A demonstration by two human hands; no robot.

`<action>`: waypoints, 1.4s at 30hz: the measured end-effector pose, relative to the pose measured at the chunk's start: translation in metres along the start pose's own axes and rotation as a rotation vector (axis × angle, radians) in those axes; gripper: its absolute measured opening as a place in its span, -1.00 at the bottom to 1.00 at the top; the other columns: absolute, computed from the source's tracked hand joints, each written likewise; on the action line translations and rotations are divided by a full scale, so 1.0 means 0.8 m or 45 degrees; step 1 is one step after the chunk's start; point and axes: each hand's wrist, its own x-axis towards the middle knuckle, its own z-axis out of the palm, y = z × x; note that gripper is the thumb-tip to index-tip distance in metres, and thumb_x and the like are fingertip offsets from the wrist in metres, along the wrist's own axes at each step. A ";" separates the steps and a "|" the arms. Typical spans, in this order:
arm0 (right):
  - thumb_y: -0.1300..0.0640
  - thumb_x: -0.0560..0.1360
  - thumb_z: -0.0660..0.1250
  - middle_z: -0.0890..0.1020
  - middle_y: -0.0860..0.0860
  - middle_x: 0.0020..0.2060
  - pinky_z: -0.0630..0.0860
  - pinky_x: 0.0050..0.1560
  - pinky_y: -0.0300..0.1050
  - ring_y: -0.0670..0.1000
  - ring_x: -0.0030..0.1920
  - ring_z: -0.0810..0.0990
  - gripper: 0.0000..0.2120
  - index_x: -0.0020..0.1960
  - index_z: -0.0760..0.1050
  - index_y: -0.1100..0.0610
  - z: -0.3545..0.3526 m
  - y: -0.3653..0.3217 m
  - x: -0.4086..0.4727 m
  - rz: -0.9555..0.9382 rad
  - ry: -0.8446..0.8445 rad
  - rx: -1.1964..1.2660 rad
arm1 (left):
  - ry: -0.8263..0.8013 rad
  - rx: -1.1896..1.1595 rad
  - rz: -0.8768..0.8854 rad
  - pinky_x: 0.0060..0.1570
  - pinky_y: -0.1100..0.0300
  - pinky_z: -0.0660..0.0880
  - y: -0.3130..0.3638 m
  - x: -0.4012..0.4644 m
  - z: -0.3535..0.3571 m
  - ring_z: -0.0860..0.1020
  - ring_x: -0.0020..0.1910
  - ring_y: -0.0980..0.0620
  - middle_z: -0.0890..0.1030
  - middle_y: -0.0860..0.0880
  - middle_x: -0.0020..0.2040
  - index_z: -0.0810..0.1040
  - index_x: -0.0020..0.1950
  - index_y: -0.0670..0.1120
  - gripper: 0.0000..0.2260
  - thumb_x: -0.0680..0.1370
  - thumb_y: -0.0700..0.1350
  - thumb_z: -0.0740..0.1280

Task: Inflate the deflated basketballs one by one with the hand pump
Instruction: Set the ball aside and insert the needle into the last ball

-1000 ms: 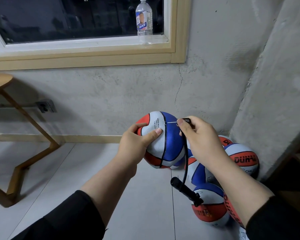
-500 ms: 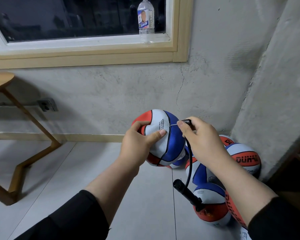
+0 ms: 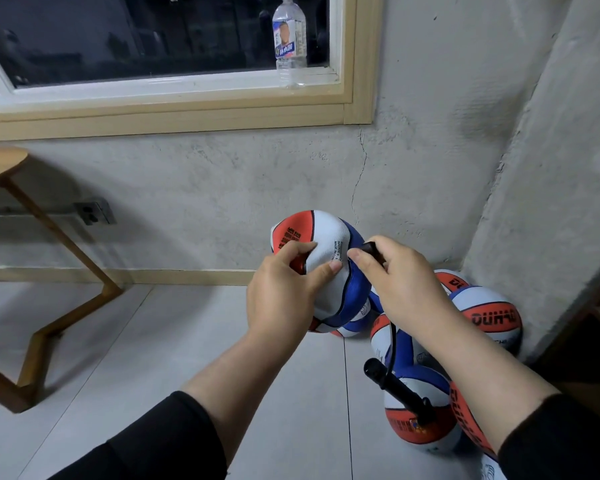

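Note:
My left hand grips a soft, dented red, white and blue basketball, held up in front of the wall, thumb pressed into its white panel. My right hand pinches the black needle end of the pump hose against the ball's blue panel; the needle itself is hidden behind my fingers. The thin hose runs down behind my right wrist to the black hand pump, which hangs over the balls below.
Several more red, white and blue basketballs lie in the corner on the floor at right, under my right arm. A wooden table leg stands at left. A water bottle sits on the window sill above.
The held ball has turned and lifted slightly, showing more of its red panel. The bare needle seen between ball and fingers earlier is now hidden as my right hand closed onto the ball.

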 end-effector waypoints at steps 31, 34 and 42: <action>0.02 0.64 0.34 0.66 -0.17 -0.19 0.39 -0.20 -0.40 -0.22 -0.10 0.57 -0.88 -0.02 0.59 0.04 0.036 0.021 -0.006 0.080 -0.021 0.049 | -0.048 0.013 -0.087 0.07 0.01 0.61 -0.018 0.007 0.012 0.65 0.05 0.03 0.73 0.11 0.00 0.70 0.25 0.12 -0.74 0.56 0.02 0.45; 0.03 0.63 0.35 0.67 -0.15 -0.19 0.43 -0.16 -0.34 -0.19 -0.09 0.58 -0.88 -0.02 0.60 0.05 0.033 0.023 -0.006 0.079 -0.033 0.067 | -0.046 -0.050 -0.130 0.12 -0.01 0.61 -0.017 0.004 0.015 0.65 0.07 0.03 0.73 0.11 0.03 0.70 0.23 0.11 -0.75 0.55 0.01 0.45; 0.07 0.60 0.40 0.69 -0.07 -0.20 0.50 -0.07 -0.06 -0.01 -0.12 0.61 -0.88 -0.04 0.63 0.10 0.041 0.036 -0.008 0.054 -0.014 0.075 | -0.110 -0.160 -0.225 0.14 -0.05 0.62 -0.021 0.004 0.019 0.66 0.04 0.09 0.72 0.17 -0.04 0.71 0.14 0.18 -0.78 0.50 0.01 0.47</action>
